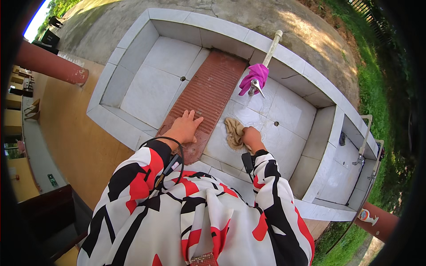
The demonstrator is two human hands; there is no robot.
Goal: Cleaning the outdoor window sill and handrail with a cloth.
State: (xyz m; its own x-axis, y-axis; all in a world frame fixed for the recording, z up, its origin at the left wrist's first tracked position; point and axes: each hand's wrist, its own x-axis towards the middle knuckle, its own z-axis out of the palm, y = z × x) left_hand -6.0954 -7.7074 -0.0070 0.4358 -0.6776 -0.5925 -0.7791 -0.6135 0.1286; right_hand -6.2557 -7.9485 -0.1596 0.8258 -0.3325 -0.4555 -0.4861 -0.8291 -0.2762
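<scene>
My left hand (186,129) rests with fingers spread on the near end of a ridged red washboard slab (213,86) that crosses the tiled wash trough. In my right hand (252,138) is a bunched tan cloth (234,133), held low over the wet basin floor (286,139). Beyond it, water falls from a metal tap (255,87) and spreads in ripples over the tiles. A magenta cloth (254,76) is wrapped around the pipe just behind the tap.
A drain hole (276,123) lies right of the tan cloth; another drain hole (182,78) is left of the slab. A pale pipe (273,48) reaches over the far rim. A second basin (339,169) with taps adjoins on the right. Red pillars (53,63) stand nearby.
</scene>
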